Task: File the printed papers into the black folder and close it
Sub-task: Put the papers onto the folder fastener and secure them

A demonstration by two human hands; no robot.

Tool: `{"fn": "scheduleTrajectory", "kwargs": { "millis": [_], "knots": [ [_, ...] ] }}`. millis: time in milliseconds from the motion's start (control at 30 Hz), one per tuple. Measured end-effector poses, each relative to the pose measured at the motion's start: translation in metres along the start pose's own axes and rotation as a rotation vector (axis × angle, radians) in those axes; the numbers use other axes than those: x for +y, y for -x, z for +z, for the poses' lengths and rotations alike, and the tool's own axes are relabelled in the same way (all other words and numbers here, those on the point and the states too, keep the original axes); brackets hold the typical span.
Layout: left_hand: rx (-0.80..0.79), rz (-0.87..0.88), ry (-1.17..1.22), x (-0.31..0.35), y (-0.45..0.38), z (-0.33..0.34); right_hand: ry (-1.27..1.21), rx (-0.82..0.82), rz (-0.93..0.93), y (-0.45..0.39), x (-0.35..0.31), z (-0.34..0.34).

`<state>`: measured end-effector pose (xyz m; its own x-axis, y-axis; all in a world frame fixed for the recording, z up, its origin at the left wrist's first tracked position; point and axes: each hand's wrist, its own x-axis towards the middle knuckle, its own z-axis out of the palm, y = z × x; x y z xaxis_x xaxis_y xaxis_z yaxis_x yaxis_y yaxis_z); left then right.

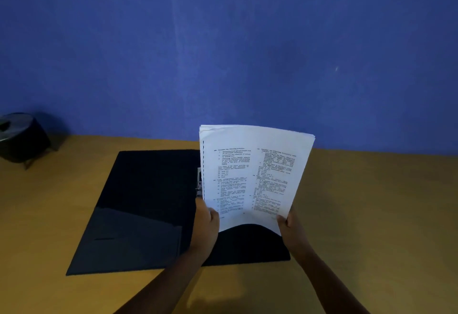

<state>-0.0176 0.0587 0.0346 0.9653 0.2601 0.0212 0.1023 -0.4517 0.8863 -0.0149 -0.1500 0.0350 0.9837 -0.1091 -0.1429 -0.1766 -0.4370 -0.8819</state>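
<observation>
A person seated at a yellow table (359, 202) holds a stack of printed papers (250, 179) upright over an open black folder (143, 204), against a blue wall (223, 40). The left hand (207, 224) grips the stack at its lower left corner, thumb on the front sheet; the right hand (292, 227) clasps the lower right corner, thumb likewise in front. The sheets bow upward along the bottom edge, which is lifted clear of the folder between the two hands, and the top edges fan slightly apart. The front page carries two columns of small print, too fine to read, with a dashed line running down its left margin. The folder lies flat and spread wide, its left flap showing a glossy inner pocket (128, 239) at the near end. A metal clip (199, 182) shows at the folder's spine, just beside the left edge of the papers. A dark round container (21, 135) with a shiny lid stands at the far left corner of the table, well apart from the folder
</observation>
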Motion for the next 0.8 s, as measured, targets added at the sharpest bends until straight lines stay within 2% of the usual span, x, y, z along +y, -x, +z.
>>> {"fn": "scheduleTrajectory", "kwargs": {
  "millis": [100, 267, 467, 600, 800],
  "knots": [
    [-0.021, -0.047, 0.012, 0.003, -0.006, -0.003, 0.052, -0.008, 0.005, -0.012, -0.004, -0.003],
    [-0.044, -0.149, 0.033, 0.002, -0.013, -0.001, 0.180, -0.112, 0.076, -0.024, -0.005, -0.008],
    [-0.203, -0.290, 0.046, -0.005, -0.010, 0.007, 0.212, -0.149, 0.211, -0.025, 0.003, -0.009],
    [-0.300, -0.314, -0.029, -0.014, -0.010, 0.002, 0.205, -0.127, 0.259, -0.025, 0.011, -0.009],
    [-0.283, -0.314, -0.018, -0.030, -0.006, -0.007, 0.222, -0.106, 0.250, -0.029, 0.005, 0.003]
  ]
}}
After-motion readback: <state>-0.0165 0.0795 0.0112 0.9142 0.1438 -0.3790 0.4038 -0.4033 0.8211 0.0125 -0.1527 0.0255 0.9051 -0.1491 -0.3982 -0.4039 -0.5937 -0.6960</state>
